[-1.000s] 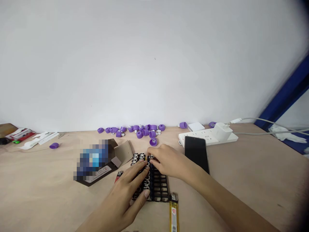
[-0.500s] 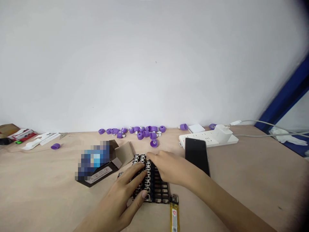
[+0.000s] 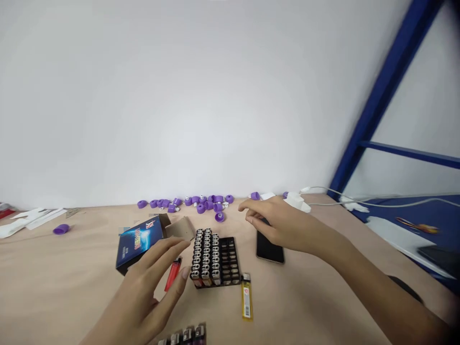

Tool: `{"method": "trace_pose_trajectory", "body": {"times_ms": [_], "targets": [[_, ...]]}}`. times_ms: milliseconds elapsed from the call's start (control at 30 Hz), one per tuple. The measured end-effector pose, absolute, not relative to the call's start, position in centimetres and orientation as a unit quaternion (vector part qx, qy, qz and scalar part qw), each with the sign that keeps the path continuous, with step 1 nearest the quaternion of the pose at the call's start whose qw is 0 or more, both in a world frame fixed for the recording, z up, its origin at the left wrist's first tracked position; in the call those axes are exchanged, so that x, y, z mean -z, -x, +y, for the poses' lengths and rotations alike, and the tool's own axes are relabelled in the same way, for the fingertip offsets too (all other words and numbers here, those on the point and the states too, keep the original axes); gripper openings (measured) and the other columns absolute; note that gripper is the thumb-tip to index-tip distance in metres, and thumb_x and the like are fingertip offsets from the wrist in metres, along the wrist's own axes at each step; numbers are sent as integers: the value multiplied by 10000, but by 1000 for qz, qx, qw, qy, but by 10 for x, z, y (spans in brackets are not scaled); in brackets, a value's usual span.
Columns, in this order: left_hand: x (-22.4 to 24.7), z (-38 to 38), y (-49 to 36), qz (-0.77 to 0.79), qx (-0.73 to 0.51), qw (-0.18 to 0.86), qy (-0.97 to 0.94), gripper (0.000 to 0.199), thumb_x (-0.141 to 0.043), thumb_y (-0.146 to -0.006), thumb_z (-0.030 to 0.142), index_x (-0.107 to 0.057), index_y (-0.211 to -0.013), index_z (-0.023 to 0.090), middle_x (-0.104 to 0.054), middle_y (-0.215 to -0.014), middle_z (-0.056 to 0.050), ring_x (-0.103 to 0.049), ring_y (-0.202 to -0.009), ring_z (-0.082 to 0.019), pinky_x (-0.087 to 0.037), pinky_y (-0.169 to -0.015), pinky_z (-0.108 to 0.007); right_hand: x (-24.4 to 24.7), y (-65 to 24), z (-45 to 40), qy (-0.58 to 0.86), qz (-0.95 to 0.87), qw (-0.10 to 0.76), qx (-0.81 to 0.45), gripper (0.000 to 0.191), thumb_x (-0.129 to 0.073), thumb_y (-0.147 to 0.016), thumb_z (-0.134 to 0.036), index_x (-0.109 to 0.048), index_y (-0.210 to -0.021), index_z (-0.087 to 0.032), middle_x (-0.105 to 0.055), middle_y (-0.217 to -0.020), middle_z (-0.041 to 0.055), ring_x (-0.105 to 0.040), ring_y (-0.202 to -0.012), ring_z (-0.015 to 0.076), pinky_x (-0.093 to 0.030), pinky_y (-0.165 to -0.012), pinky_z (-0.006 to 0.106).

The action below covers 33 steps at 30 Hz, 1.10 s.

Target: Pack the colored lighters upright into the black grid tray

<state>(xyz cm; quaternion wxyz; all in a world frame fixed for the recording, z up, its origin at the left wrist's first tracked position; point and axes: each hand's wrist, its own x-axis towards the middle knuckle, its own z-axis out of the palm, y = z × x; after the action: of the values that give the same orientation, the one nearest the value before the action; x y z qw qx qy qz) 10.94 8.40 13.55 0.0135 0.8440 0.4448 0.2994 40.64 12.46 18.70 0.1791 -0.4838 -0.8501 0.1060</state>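
Observation:
A black tray (image 3: 230,261) stands in the middle of the table, with three rows of upright lighters (image 3: 206,256) in its left part and bare slots at its right. My left hand (image 3: 154,282) is just left of the tray, fingers apart and holding nothing, over a red lighter (image 3: 173,274) that lies on the table. Over the phone (image 3: 269,247), my right hand (image 3: 271,223) hovers with fingers bent and apart, nothing in it. A yellow lighter (image 3: 247,297) lies by the tray's front right corner. More lighters (image 3: 187,335) show at the bottom edge.
An open blue and black box (image 3: 142,239) lies left of the tray. Purple caps (image 3: 208,205) are scattered near the wall. A white power strip (image 3: 297,201) with cables sits behind my right hand. A blue frame (image 3: 373,100) rises at the right.
Both hands have come off the tray, my left hand to the left and my right hand to the right. The view has turned rightward, and the red lighter and the lighters at the bottom now show.

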Motion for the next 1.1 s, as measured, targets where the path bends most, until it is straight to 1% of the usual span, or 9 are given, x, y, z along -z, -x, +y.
{"method": "trace_pose_trajectory", "body": {"times_ms": [100,200,267,333,500,600,767,967,1100], "targets": [[-128,80,-103,418,-276,-12,-866,406,-512,-931,413,-525,-1324,312,-614,-1307,-73,-620,-1172,-310,-582,-923,-445,-177,-427,93,524,-826,165,-124,285,-394,-982,-244,-637,-1130,-231,-699,-841,42,-618,-812,217,-421,-695,324],[-120,75,-98,411,-256,-20,-875,445,-499,-926,448,-499,-1354,325,-587,-1359,-56,-597,-1210,-331,-583,-918,-465,-142,-451,42,585,-769,183,-179,341,-460,-958,-322,-597,-1258,-237,-688,-1156,79,-602,-1082,259,-453,-920,407],[-119,72,-97,400,-254,-15,-881,454,-499,-922,458,-493,-1359,331,-581,-1370,-41,-588,-1222,-327,-600,-891,-434,-112,-462,1,645,-714,175,-208,512,-557,-899,-397,-510,-1385,-242,-567,-1386,106,-498,-1272,309,-389,-1054,481],[-120,69,-98,383,-265,-8,-885,452,-502,-919,461,-495,-1354,341,-582,-1365,-22,-591,-1214,-312,-613,-863,-395,-85,-466,-39,669,-680,161,-253,688,-620,-848,-443,-404,-1474,-255,-451,-1496,115,-399,-1370,335,-365,-1097,496],[-126,64,-102,367,-284,-21,-885,436,-490,-921,466,-509,-1341,353,-593,-1328,-6,-603,-1181,-300,-597,-887,-392,-47,-457,-103,705,-657,142,-227,973,-729,-648,-291,-308,-1525,-308,-380,-1545,86,-354,-1393,397,-359,-1114,525],[-131,57,-107,349,-296,-50,-888,414,-478,-928,461,-526,-1316,322,-640,-1265,-36,-637,-1121,-306,-579,-916,-449,-34,-455,-109,691,-687,134,-180,1042,-716,-605,-263,-257,-1535,-369,-357,-1561,45,-344,-1394,422,-338,-1121,553],[-147,46,-114,343,-310,-44,-886,343,-482,-948,396,-556,-1260,272,-677,-1209,-66,-659,-1076,-280,-586,-886,-417,-14,-457,-98,675,-703,152,-161,1006,-714,-642,-325,-222,-1501,-505,-484,-1475,9,-358,-1379,440,-396,-1062,578],[-166,44,-108,360,-337,-31,-870,229,-507,-940,327,-618,-1116,230,-720,-1055,-71,-687,-988,-270,-580,-803,-383,-4,-457,-96,646,-721,207,-140,720,-573,-864,-392,-274,-1515,-320,-457,-1477,108,-417,-1359,364,-389,-1096,535],[-169,43,-107,352,-340,-40,-871,205,-508,-935,327,-625,-1078,238,-729,-1024,-52,-699,-949,-256,-595,-791,-359,-6,-461,-93,630,-733,209,-149,779,-618,-849,-403,-241,-1517,-270,-448,-1479,133,-432,-1343,358,-399,-1081,534]]}}
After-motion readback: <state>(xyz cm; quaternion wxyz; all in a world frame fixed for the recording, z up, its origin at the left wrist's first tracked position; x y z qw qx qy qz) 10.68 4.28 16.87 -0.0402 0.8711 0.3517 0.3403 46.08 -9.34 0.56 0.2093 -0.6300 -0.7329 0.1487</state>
